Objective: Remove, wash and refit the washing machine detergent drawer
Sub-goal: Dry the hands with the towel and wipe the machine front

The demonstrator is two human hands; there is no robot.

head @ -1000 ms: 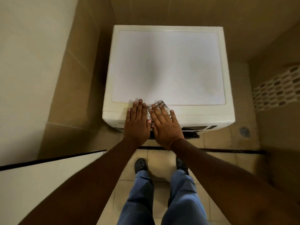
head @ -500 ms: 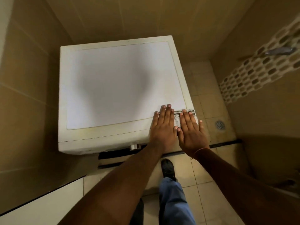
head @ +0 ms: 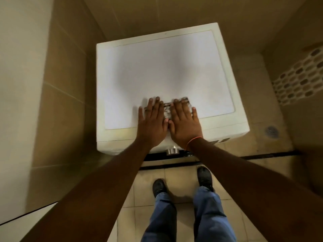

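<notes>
A: What's the room like?

B: A small tiled space. Beige wall tiles (head: 66,102) close in on the left and behind, a band of oval mosaic (head: 300,79) runs along the right wall, and a round floor drain (head: 271,131) sits in the floor to the right. The washing machine (head: 166,70) stands against the back wall, its flat white top (head: 174,67) bare apart from the hands and what lies under them.

A: And the hands?

B: Both lie flat, palms down, fingers stretched out, side by side near the front edge of the top. The left hand (head: 153,123) and the right hand (head: 185,123) almost touch at the thumbs. Neither is curled around anything; they press down.

A: What's under them?

B: A crumpled grey-and-white cloth (head: 167,110), showing between the two hands and past the right fingertips. It's blurred, so I can't make out more.

A: The detergent drawer?

B: I can't pick it out. Only a sliver of the machine's front shows below the wrists: a shiny dial knob (head: 172,151) and a dark strip beneath it.

A: Anything else?

B: A thin orange band (head: 193,140) on the right wrist, blue jeans (head: 208,215), black shoes (head: 158,187) on the floor tiles.
</notes>
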